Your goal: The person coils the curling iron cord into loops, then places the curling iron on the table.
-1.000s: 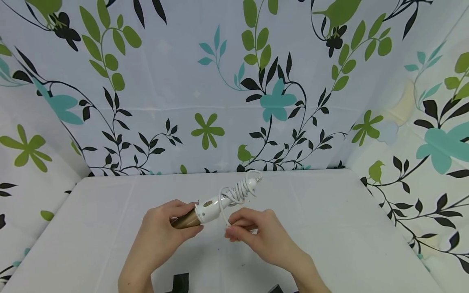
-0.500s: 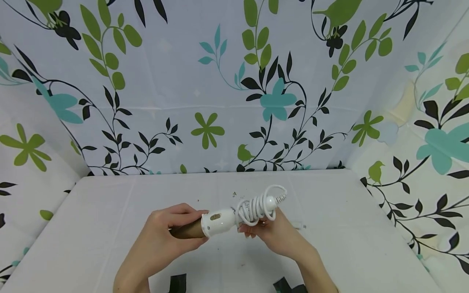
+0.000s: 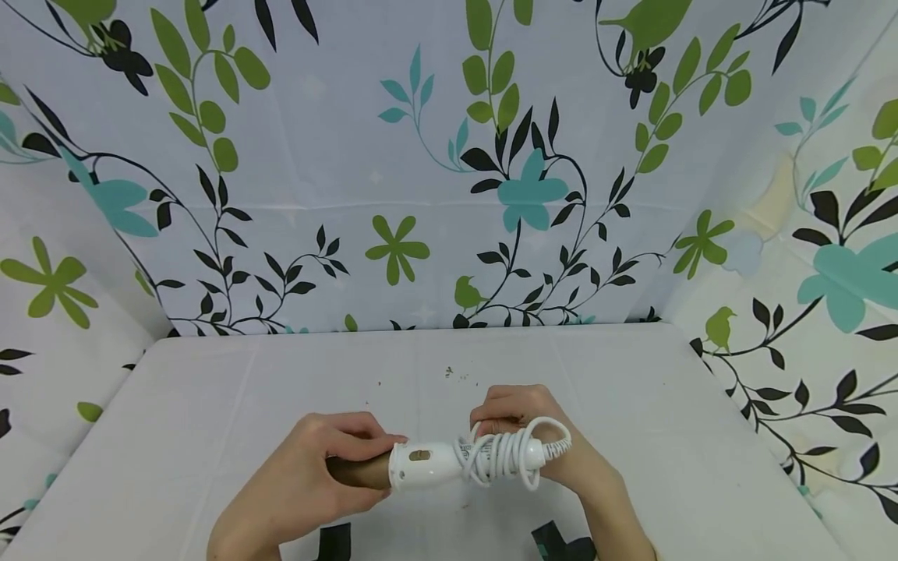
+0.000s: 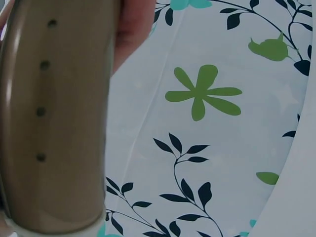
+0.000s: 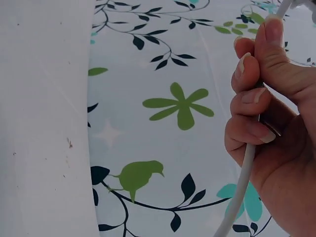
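My left hand (image 3: 312, 471) grips the brown barrel (image 4: 59, 123) of a corded hair-styling iron (image 3: 428, 465). Thumb and fingers lie on opposite sides of the barrel, near its white collar; a row of dark dots shows on it in the left wrist view. The iron lies nearly level across the head view, white handle to the right. A white power cord (image 3: 501, 456) is wound in several loops round that handle. Beyond the loops, my right hand (image 3: 529, 409) holds a length of the cord, which runs through its curled fingers (image 5: 249, 131) in the right wrist view.
A white table (image 3: 245, 374) lies beneath the hands, with small dark specks (image 3: 449, 372) on it. Cloth (image 3: 309, 140) printed with leaves and birds hangs at the back and sides. Black straps (image 3: 335, 541) show near the wrists.
The iron has swung from a slant to nearly level and come nearer the person. My right hand has passed from the near side, beneath the handle, to the far side of it with the cord.
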The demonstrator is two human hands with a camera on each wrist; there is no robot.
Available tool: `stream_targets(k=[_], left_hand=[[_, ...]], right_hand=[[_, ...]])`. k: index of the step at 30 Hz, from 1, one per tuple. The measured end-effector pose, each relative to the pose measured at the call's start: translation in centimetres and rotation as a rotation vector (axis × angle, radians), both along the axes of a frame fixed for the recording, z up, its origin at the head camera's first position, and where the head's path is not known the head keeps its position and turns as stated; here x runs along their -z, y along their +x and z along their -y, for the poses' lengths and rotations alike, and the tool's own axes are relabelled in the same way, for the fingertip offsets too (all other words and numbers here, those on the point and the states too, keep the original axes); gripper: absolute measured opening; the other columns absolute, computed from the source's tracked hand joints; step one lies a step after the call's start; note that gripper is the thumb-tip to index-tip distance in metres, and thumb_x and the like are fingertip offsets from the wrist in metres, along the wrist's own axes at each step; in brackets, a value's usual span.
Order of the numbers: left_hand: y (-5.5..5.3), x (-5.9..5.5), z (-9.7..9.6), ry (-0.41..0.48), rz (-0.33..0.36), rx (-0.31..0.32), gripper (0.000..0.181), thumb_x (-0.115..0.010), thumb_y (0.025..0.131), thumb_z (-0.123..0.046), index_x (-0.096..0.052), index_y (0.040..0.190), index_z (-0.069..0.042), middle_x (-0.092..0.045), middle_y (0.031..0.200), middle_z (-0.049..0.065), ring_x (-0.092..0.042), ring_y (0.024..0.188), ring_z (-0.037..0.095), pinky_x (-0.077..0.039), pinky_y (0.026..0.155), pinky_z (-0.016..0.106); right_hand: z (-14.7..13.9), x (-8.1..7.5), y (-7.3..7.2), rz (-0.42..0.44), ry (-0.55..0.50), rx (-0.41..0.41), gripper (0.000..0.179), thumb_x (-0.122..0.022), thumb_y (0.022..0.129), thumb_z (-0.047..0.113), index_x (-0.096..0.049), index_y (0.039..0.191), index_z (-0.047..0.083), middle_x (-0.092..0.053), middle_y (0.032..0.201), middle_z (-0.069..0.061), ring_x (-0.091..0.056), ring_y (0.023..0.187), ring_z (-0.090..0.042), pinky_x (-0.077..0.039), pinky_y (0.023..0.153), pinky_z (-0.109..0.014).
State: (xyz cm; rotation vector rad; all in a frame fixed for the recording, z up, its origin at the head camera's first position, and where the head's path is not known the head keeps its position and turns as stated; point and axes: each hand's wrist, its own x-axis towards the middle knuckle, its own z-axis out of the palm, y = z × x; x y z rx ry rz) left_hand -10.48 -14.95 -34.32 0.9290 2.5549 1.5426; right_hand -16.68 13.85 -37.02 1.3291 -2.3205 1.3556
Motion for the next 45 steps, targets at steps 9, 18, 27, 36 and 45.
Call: stream_targets(k=[9,18,27,36,45], left_hand=[[0.0,0.0,0.1,-0.004,0.031,0.044,0.045,-0.083,0.072,0.004,-0.078,0.111,-0.016,-0.068,0.093,-0.010,-0.063,0.080,0.007,-0.055,0.065,0.026],[-0.3,0.0,-0.3,-0.104,0.076,0.039,0.047,-0.079,0.069,0.008,-0.079,0.110,-0.016,-0.066,0.089,-0.013,-0.061,0.078,0.004,-0.053,0.063,0.024],[-0.6,0.3,-0.9,-0.193,0.115,-0.005,0.049,-0.079,0.067,0.009,-0.079,0.110,-0.013,-0.065,0.087,-0.016,-0.057,0.075,0.001,-0.049,0.059,0.022],[-0.8,0.6,-2.8,-0.394,0.100,-0.123,0.051,-0.080,0.061,0.008,-0.081,0.106,-0.016,-0.059,0.079,-0.022,-0.051,0.071,-0.001,-0.044,0.059,0.022],[-1.5,1.3,-4.1,-0.442,0.092,-0.214,0.047,-0.084,0.059,0.005,-0.081,0.103,-0.012,-0.067,0.084,-0.013,-0.052,0.069,0.006,-0.044,0.057,0.022]], right_hand=[[-0.9,0.4,-0.6,0.125,0.084,-0.110,0.008,-0.073,0.089,0.006,-0.074,0.087,0.013,-0.064,0.075,0.004,-0.056,0.068,-0.003,-0.052,0.060,-0.022],[-1.9,0.2,-0.3,0.251,0.271,0.075,0.013,-0.077,0.087,0.031,-0.070,0.078,0.024,-0.066,0.073,0.015,-0.056,0.066,0.001,-0.048,0.060,-0.021],[-3.0,0.1,-0.6,0.237,0.248,0.045,0.006,-0.072,0.092,0.018,-0.073,0.088,0.023,-0.059,0.077,0.011,-0.051,0.067,-0.002,-0.048,0.061,-0.021],[-2.4,-0.1,-0.3,0.231,0.317,0.258,0.016,-0.079,0.085,0.028,-0.067,0.077,0.023,-0.062,0.071,0.012,-0.054,0.062,-0.002,-0.050,0.060,-0.023],[-1.2,-0.9,0.9,0.214,0.258,0.181,0.006,-0.067,0.096,0.016,-0.071,0.093,0.018,-0.064,0.084,0.011,-0.059,0.074,-0.001,-0.054,0.070,-0.022]])
